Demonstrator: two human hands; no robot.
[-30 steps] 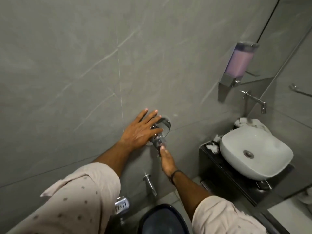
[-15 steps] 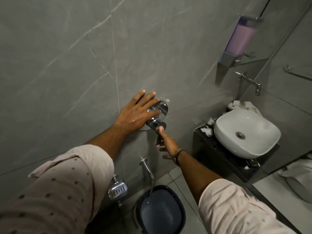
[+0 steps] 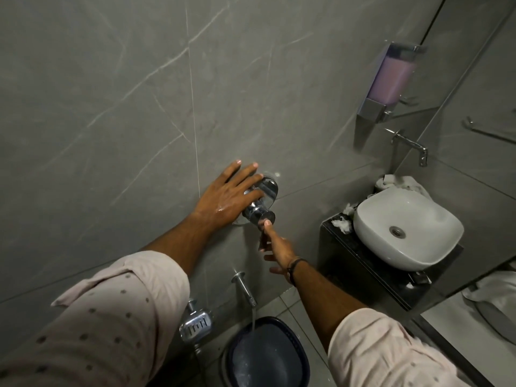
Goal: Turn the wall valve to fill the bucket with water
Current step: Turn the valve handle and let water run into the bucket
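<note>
A chrome wall valve [image 3: 258,212] juts out of a round chrome plate [image 3: 270,191] on the grey tiled wall. My left hand [image 3: 227,198] lies flat on the wall beside it, fingers spread, with the fingertips over the plate. My right hand [image 3: 276,251] is below the valve, fingers apart, one fingertip touching the knob's end. Beneath the valve, a chrome spout [image 3: 245,289] pours a thin stream of water [image 3: 253,317] into the dark blue bucket [image 3: 282,347] on the floor, which holds some water.
A chrome soap dish [image 3: 195,325] hangs on the wall left of the bucket. To the right, a white basin [image 3: 405,227] sits on a black counter [image 3: 363,272], under a wall tap [image 3: 410,143] and a pink soap dispenser [image 3: 391,79].
My right hand has dropped from gripping under the valve to touching its end with one fingertip. Water now runs from the spout into the bucket. My left hand stays on the wall.
</note>
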